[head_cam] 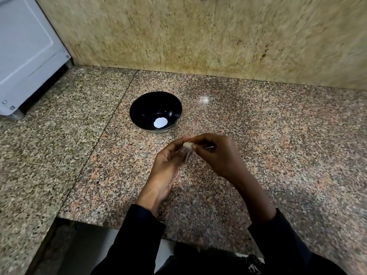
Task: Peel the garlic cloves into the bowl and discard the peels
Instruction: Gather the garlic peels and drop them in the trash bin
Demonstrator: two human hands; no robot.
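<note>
- Garlic (pixel 187 148) — a small pale piece with a papery tail hanging below it, held in the air above the counter (pixel 278 147), just in front of the bowl (pixel 137 112). Whether it is one clove or a small bulb cannot be told.
- Left hand (pixel 166 167) — fingers curled up around the garlic, cradling it from the left and beneath.
- Right hand (pixel 216 153) — fingertips pinched at the top of the garlic, apparently on the skin.
- Bowl — black, upright on the counter; a white round spot shows at the bottom, no cloves visible.
- Handling, as judged — very light, firm inside, skin dry, thin and quick to tear. Best held by the body, with the skin taken at the tip or loose tail; a bare clove may be slippery.
</note>
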